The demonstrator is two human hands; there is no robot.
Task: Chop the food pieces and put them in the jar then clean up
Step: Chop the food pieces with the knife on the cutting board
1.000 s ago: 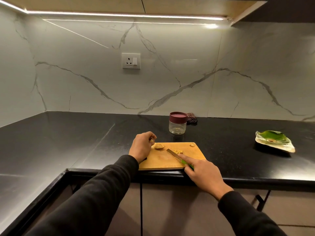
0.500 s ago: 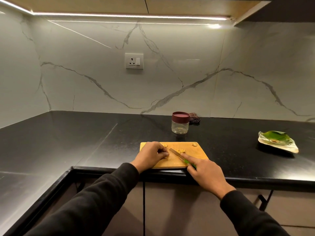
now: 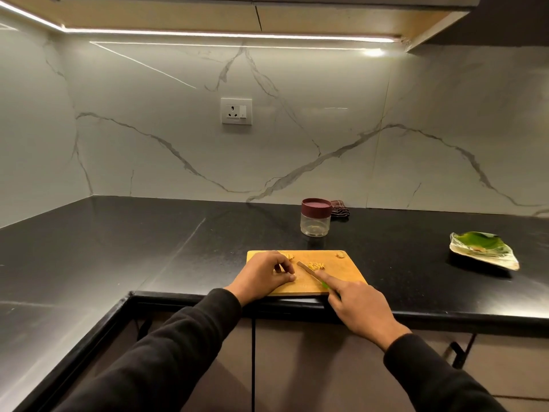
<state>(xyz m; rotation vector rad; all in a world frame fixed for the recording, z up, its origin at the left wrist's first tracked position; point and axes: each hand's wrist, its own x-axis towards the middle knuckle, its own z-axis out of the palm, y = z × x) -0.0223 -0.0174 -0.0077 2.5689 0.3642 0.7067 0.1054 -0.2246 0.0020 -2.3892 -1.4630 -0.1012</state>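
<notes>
A wooden cutting board (image 3: 344, 273) lies at the front edge of the black counter. My right hand (image 3: 361, 307) grips a green-handled knife (image 3: 309, 270), index finger stretched along its blade. A small heap of chopped pale food (image 3: 315, 265) sits just right of the blade. My left hand (image 3: 264, 276) rests on the board's left part with fingers curled and tips pinched together; what they hold is hidden. Another pale piece (image 3: 290, 256) shows behind the left hand and one piece (image 3: 340, 255) lies at the board's far right corner. A clear jar (image 3: 315, 217) with a maroon lid stands behind the board.
A folded dark checked cloth (image 3: 339, 208) lies behind the jar by the wall. A green leaf-shaped dish (image 3: 482, 251) sits at the right on the counter (image 3: 148, 248). A wall socket (image 3: 236, 111) is on the marble backsplash. Cabinet doors are below the counter edge.
My left hand moved back from the board's far left corner toward the knife blade. The knife hand stayed almost in place. The camera shifted slightly.
</notes>
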